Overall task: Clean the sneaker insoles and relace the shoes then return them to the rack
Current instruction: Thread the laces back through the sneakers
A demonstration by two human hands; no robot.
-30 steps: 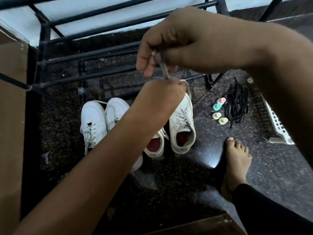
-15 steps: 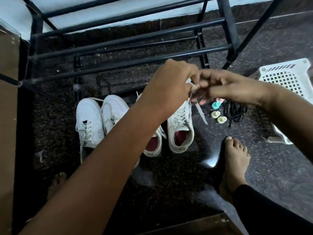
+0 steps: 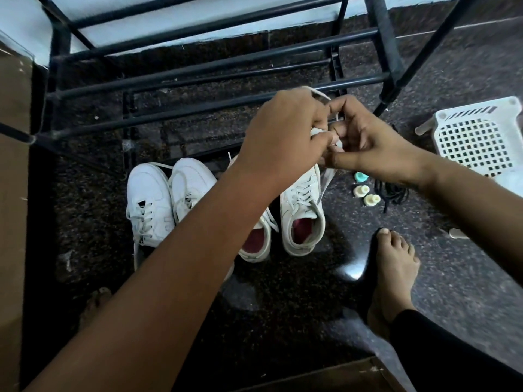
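Left hand (image 3: 283, 131) and right hand (image 3: 368, 142) both pinched lace (image 3: 327, 178) over shoe (image 3: 301, 213); a loose pinch could let lace slip, unthreading the eyelets.

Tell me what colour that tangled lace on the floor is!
The lace is black; head view.

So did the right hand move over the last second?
Yes. The right hand, pinching the white lace, dropped from over the shoe rack rails to just above the rightmost sneaker toe.
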